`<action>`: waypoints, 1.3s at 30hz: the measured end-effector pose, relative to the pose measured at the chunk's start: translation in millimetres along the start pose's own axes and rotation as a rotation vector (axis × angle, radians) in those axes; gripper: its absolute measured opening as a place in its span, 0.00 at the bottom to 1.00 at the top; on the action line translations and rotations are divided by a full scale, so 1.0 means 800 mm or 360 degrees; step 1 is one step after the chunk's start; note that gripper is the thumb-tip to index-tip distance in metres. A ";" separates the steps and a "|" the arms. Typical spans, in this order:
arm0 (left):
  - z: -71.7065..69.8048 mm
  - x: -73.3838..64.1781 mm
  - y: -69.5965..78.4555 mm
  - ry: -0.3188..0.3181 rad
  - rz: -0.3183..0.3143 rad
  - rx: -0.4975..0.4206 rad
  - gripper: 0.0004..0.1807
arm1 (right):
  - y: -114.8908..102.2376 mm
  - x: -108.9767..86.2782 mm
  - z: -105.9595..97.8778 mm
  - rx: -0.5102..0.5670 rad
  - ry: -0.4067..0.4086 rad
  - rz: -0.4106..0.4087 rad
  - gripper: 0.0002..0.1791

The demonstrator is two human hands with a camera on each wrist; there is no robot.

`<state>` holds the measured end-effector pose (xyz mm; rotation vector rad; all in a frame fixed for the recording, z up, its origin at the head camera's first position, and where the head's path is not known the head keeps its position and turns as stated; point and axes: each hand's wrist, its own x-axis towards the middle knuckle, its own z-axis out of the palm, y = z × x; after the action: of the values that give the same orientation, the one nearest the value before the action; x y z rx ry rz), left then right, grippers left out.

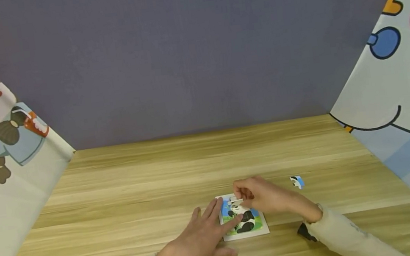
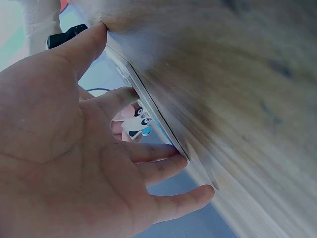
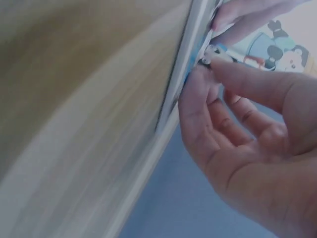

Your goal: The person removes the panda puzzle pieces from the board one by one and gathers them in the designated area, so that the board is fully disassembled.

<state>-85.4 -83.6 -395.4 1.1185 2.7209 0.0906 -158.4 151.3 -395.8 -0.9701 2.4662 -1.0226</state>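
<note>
A small panda jigsaw puzzle in a white-edged tray (image 1: 247, 235) lies on the wooden table. My left hand (image 1: 199, 240) has its fingers spread; fingertips rest on the tray's left side and the index finger reaches across the panda picture. Above the upper part of the puzzle, my right hand (image 1: 266, 194) pinches a puzzle piece (image 2: 134, 125) between thumb and index finger. That piece shows panda eyes and a bit of blue, and appears tilted up from the tray. The right wrist view shows the same piece (image 3: 214, 51) partly hidden by the thumb.
Another puzzle piece (image 1: 297, 182), black, white and blue, lies on the table right of the tray. A black object (image 1: 305, 232) shows at the right sleeve. A grey panel (image 1: 196, 60) stands behind the table (image 1: 120, 189), with cartoon-printed panels at both sides.
</note>
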 end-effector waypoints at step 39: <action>0.002 -0.002 -0.001 0.0020 0.0019 -0.0155 0.40 | 0.013 -0.027 -0.060 -0.0108 0.0372 0.0008 0.09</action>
<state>-84.7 -85.0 -396.8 1.1108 2.6886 0.2302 -171.2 196.2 -369.4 -0.9092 2.7067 -1.1141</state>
